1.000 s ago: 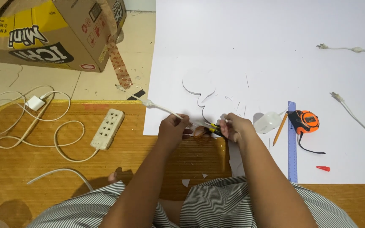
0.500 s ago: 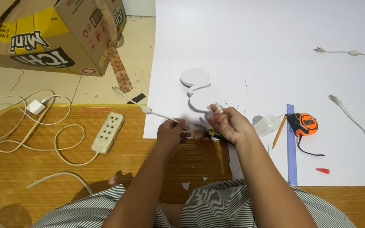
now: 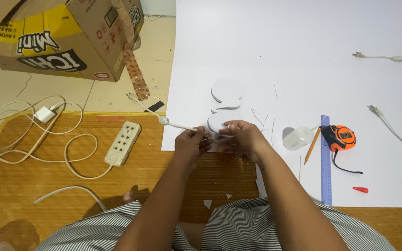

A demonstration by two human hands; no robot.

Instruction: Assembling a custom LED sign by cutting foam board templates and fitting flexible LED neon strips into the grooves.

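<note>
White thin cord with a plug (image 3: 170,122) is pinched in our left hand (image 3: 190,145); our right hand (image 3: 242,138) fingers curl around small white foam pieces (image 3: 220,122) mid-frame.

Cardboard box (image 3: 66,39), power strip (image 3: 123,143), orange tape measure (image 3: 342,138), blue ruler (image 3: 326,160), pencil (image 3: 312,145) nearby.

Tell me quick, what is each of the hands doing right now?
Left hand: closed on a white cable.
Right hand: closed, pinching something small; what it is cannot be told.
</note>
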